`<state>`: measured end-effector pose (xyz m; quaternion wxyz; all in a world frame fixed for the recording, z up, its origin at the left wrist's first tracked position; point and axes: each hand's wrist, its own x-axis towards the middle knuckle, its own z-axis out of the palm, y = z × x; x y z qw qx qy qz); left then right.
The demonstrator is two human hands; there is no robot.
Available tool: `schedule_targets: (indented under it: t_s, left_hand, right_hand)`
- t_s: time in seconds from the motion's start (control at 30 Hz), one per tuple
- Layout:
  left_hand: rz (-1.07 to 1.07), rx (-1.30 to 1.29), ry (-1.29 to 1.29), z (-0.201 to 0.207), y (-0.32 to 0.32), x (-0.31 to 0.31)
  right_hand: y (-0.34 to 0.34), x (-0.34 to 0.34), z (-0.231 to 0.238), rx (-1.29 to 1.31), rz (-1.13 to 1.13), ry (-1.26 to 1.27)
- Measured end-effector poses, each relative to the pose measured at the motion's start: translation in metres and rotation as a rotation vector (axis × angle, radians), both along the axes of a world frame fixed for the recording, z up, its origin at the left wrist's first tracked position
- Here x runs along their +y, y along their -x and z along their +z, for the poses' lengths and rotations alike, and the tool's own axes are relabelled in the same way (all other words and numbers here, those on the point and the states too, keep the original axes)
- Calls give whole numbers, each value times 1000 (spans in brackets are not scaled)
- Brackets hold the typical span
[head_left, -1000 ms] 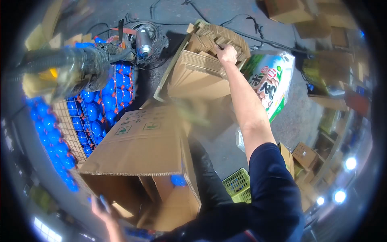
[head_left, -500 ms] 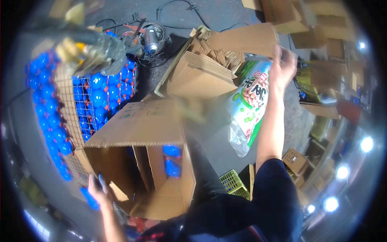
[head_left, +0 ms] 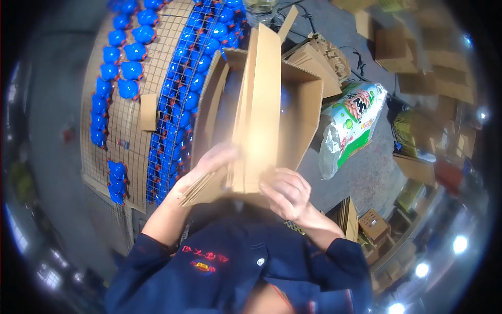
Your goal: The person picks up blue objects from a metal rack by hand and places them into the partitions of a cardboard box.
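Note:
A long folded cardboard strip (head_left: 264, 104) stands up over an open cardboard box (head_left: 306, 110) in front of me. My right hand (head_left: 287, 192) is closed round the near end of that strip. Against the strip's left side is my left hand (head_left: 215, 161), smeared by motion, so its grip does not show. Thin cardboard edges (head_left: 206, 187) fan out just below it. Through the box opening, partly hidden by the strip, a little shiny blue (head_left: 284, 98) shows.
On the left, rows of shiny blue round pieces (head_left: 133, 70) lie on a wire mesh cage (head_left: 164, 36). Stacked cardboard dividers (head_left: 319, 68) sit beyond the box. A green-and-white plastic bag (head_left: 355, 118) lies to its right. Cartons (head_left: 397, 49) stand farther right.
My view has shifted, with the cage now higher. The strip has come from the far stack to over the box. My left hand has come in from the left edge to the strip.

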<state>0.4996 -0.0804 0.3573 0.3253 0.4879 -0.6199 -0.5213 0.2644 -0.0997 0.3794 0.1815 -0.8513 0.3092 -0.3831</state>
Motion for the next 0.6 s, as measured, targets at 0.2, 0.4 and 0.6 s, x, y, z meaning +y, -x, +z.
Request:
schedule_targets:
  t_s: [0.2, 0.4, 0.6]
  left_hand:
    - [232, 635, -980, 24, -44, 32]
    - [79, 464, -692, 14, -56, 87]
    - [243, 15, -631, 20, -74, 119]
  right_hand:
    - [-45, 61, -16, 6, 57, -251]
    - [-80, 67, -46, -173, -350, -1150]
    - [-75, 55, -107, -172, -497, -1345]
